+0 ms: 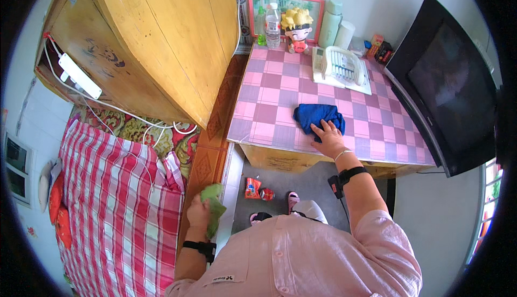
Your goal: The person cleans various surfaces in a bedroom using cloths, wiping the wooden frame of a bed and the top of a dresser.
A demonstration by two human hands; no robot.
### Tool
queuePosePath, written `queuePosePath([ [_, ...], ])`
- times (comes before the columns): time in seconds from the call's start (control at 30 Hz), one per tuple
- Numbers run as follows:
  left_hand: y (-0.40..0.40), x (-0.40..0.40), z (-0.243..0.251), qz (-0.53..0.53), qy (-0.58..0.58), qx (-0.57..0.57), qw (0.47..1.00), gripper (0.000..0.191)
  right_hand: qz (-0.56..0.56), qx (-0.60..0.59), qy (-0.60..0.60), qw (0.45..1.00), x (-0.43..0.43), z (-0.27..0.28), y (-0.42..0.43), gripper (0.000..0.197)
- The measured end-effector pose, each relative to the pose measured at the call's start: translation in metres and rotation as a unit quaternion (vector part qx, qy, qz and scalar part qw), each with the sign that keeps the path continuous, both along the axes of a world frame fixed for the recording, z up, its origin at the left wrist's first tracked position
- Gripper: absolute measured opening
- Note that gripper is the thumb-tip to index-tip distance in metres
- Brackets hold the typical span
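My right hand (329, 139) lies with fingers spread on a folded dark blue cloth (317, 114), which rests on the pink and grey checked cover of the desk (262, 115). The palm reaches towards the desk's near edge. Away from the desk, at the left over the brown tiled ledge beside the bed, my left hand (198, 212) is closed around a crumpled green cloth (217, 212) that hangs from the fist.
Along the desk's back stand a plastic bottle (273, 26), a yellow-haired figurine (298, 30), a green flask (331, 24) and a white organiser (343, 66). A television (448, 87) stands right. Red packets (253, 188) lie on the floor; a white power strip (80, 75) hangs left.
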State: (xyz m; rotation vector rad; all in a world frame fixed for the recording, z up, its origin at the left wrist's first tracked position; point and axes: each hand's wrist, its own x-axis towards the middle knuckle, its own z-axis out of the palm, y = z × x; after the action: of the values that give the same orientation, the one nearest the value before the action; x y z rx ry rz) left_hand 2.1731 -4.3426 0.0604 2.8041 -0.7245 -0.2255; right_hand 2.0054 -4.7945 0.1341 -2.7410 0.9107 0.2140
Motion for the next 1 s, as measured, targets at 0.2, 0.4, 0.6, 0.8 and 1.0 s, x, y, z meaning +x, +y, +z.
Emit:
queuePosePath([
  [0.2,-0.059,0.009,0.055,0.170,0.345,-0.424,0.820,0.029,0.063,-0.034,0.003,0.997,-0.007,0.010,-0.012,0.058],
  [0.4,-0.183,0.016,0.106,0.141,0.381,-0.448,0.797,0.032,0.097,-0.009,-0.199,0.975,-0.025,0.029,-0.059,0.046],
  [0.6,-0.294,0.052,0.114,0.096,0.398,-0.427,0.806,0.042,0.069,0.045,-0.254,0.964,-0.071,0.021,-0.125,0.039],
  [0.8,-0.394,0.016,0.119,-0.049,0.065,-0.071,0.994,0.043,0.066,0.065,-0.270,0.959,-0.105,0.004,-0.147,0.035],
  [1.0,-0.433,-0.065,0.081,-0.283,0.027,0.017,0.959,0.087,0.112,0.063,-0.292,0.948,-0.110,0.004,-0.139,0.034],
])
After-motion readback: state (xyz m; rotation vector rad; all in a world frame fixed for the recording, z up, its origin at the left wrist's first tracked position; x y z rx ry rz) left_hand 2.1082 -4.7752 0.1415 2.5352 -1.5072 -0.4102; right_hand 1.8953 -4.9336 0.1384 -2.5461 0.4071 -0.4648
